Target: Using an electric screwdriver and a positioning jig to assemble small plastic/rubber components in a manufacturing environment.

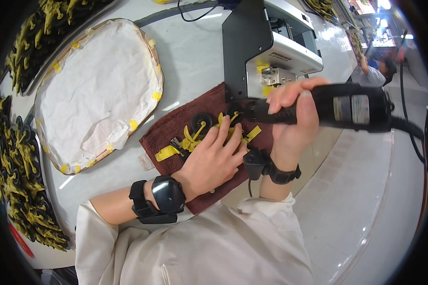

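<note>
As our left hand [213,159] steadies the yellow model [190,143] on the towel [162,128], our right hand [297,116], gripping the tool [349,108], should press straight.

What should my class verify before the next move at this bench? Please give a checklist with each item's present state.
1. Left hand on the yellow-and-black wheeled piece: ok, fingers lie over it.
2. Piece on the brown towel: ok, it rests there.
3. Right hand wrapped around the black power tool: ok.
4. Tool tip seated on the piece: cannot tell; the tip end is lost against the dark wheel.
5. Tool cord clear of the piece: ok, it leaves from the tool's far end.
</note>
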A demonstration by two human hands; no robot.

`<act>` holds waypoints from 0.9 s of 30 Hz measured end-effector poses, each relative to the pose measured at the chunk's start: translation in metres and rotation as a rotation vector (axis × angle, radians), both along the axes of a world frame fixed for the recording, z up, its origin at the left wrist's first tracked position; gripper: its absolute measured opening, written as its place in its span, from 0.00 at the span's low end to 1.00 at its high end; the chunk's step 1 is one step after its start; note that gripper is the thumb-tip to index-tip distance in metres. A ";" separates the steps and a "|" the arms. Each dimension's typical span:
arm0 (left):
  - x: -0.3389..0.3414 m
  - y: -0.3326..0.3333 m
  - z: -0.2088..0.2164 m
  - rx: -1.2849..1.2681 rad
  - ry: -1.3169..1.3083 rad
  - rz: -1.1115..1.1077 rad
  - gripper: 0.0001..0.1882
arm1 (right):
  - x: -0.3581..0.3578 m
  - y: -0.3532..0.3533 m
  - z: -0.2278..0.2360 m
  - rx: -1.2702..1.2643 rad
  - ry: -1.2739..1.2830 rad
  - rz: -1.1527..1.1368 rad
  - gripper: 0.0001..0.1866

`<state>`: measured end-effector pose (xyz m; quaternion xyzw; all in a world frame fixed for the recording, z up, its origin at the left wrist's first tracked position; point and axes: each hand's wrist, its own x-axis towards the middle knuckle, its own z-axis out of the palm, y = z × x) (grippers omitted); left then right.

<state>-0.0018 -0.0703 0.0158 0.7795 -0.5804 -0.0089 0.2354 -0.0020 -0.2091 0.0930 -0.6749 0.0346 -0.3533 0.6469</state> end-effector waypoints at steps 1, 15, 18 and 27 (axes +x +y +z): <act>0.000 0.002 -0.001 0.002 -0.006 0.003 0.27 | -0.003 0.009 0.002 -0.014 0.006 -0.102 0.14; 0.009 0.036 0.069 -0.215 0.144 0.092 0.32 | -0.110 -0.034 0.044 0.190 -0.484 -0.280 0.23; 0.022 0.054 0.048 -0.194 0.089 0.068 0.36 | -0.117 -0.037 0.046 0.206 -0.493 -0.301 0.22; 0.035 0.065 0.041 0.087 0.066 -0.015 0.41 | -0.128 -0.034 0.037 0.198 -0.448 -0.297 0.23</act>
